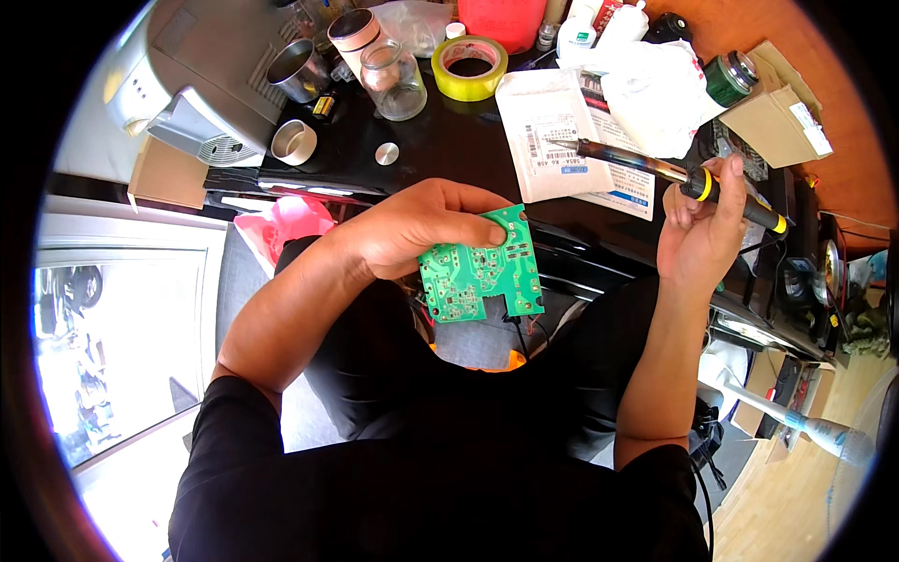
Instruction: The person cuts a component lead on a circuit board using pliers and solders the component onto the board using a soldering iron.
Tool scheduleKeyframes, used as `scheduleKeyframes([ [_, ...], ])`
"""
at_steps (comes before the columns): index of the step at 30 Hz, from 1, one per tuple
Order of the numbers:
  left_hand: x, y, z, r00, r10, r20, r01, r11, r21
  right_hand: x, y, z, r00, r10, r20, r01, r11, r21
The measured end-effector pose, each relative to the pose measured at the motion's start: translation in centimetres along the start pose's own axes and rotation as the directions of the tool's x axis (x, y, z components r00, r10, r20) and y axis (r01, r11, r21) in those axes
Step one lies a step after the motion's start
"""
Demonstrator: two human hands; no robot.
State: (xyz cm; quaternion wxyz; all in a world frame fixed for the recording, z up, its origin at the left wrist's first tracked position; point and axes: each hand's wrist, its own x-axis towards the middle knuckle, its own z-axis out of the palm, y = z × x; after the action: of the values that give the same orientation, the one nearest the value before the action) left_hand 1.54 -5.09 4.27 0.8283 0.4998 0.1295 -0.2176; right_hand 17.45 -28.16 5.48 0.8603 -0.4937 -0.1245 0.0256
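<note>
My left hand (435, 228) pinches a green circuit board (479, 272) by its upper edge, thumb lying on the face toward me. Small parts and solder points cover that face, and a notch is cut into its lower edge. The board hangs above my lap, in front of the desk edge. In my right hand (704, 220) is a soldering iron (646, 161) with a black and yellow handle. Its metal tip points left, over a white padded envelope (552, 131) on the desk. Iron and board are well apart.
On the dark desk (440, 150) stand a glass jar (393, 84), a yellow tape roll (468, 67), a metal cup (298, 70) and a small round cup (293, 142). A coffee machine (211, 84) is at the left, a cardboard box (777, 108) at the right.
</note>
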Motion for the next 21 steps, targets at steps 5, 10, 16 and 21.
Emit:
scheduleKeyframes([
  [5,-0.1,-0.2,-0.3,1.0,0.022,-0.009,-0.022,1.0,-0.01,0.0,-0.3,0.0,0.999,0.011,0.035,-0.011,1.0,0.015],
  [10,0.2,-0.4,-0.7,0.999,0.037,-0.002,-0.037,0.999,-0.037,0.0,-0.5,-0.1,0.999,0.015,0.035,-0.016,1.0,0.018],
  [16,0.3,-0.5,-1.2,0.999,0.036,-0.018,-0.037,0.997,-0.064,0.0,-0.6,-0.1,0.999,0.02,0.038,-0.022,0.999,0.032],
  [21,0.2,-0.3,-1.2,0.999,0.041,-0.028,-0.044,0.996,-0.084,0.1,-0.7,-0.2,0.999,0.021,0.036,-0.022,0.999,0.043],
])
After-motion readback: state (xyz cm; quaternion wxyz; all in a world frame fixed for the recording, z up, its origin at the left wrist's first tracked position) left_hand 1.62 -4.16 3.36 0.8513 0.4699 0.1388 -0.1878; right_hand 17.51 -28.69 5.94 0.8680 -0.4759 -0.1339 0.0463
